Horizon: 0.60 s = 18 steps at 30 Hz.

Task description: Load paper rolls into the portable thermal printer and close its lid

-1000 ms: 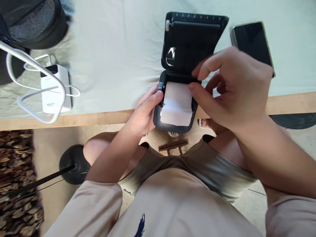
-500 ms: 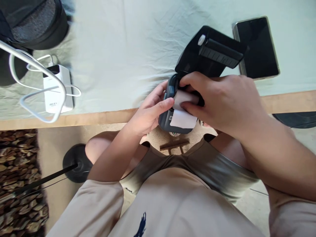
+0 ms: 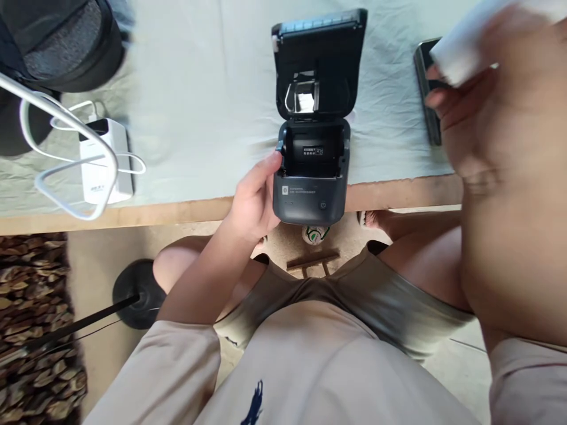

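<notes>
Roll out of printer; bay empty, lid up.
Printer [image 3: 310, 177] at worktop [image 3: 199, 118] edge, steadied by left hand [image 3: 252, 203], grip clasped on its side. Right hand [image 3: 487, 106] raised, blurred, grip pinching paper roll [image 3: 460, 44] above phone [image 3: 427, 88]. No roll loaded, lid not shut.

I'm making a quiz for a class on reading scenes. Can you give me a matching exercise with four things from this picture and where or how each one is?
Things:
1. printer
2. paper roll
3. phone
4. power bank

States:
A. white, with a white cable, at the table's left
B. lid open, bay empty, steadied by the left hand
C. dark, lying partly behind the right hand
D. lifted in the right hand, blurred

Pairs: 1-B, 2-D, 3-C, 4-A
</notes>
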### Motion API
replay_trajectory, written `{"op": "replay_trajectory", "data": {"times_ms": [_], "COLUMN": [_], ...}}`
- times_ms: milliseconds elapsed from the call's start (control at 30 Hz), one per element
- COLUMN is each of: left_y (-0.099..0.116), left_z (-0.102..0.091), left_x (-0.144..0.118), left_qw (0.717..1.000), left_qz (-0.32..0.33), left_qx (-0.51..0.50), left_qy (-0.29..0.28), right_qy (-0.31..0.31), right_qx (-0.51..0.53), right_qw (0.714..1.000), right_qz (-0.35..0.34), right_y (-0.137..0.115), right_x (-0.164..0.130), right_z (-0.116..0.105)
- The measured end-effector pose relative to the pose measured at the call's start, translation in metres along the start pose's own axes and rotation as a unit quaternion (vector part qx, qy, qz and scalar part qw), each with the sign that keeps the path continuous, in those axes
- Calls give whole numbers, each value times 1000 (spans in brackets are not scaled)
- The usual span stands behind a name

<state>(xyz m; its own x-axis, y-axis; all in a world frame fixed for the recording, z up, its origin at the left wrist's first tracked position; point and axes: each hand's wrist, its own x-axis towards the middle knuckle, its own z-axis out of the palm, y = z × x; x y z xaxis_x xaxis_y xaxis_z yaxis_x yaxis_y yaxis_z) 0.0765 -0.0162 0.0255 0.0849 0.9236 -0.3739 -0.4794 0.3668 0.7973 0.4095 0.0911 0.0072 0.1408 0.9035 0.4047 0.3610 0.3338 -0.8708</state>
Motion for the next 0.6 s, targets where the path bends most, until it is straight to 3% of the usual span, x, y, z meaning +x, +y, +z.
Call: {"op": "replay_trajectory", "data": {"times_ms": [67, 167, 233, 333, 367, 500, 533, 600], "left_y": [0, -1, -3, -6, -6, -6, -5, -3], "left_z": [1, 3, 0, -9, -12, -16, -14, -8], "left_x": [-1, -3, -4, -3, -3, -3, -4, -6], "left_qw": [1000, 1000, 1000, 999, 999, 998, 998, 996], "left_qz": [0, 7, 28, 35, 32, 42, 46, 47], "left_qx": [-3, -5, -7, -22, -28, -39, -45, -65], "left_qy": [22, 22, 14, 3, 1, -12, -3, 33], "right_qy": [-5, 0, 0, -49, -42, -24, -56, -107], "right_qx": [-10, -187, -286, -345, -355, -330, -334, -376], "right_qw": [999, 979, 957, 937, 934, 923, 922, 916], "right_qz": [-40, -82, -44, 16, -1, -196, -189, -88], "right_y": [-4, -12, -12, -12, -15, -50, -62, -85], "right_x": [-12, -27, -29, -24, -24, -35, -40, -47], "right_z": [19, 40, 45, 41, 39, 44, 50, 69]}}
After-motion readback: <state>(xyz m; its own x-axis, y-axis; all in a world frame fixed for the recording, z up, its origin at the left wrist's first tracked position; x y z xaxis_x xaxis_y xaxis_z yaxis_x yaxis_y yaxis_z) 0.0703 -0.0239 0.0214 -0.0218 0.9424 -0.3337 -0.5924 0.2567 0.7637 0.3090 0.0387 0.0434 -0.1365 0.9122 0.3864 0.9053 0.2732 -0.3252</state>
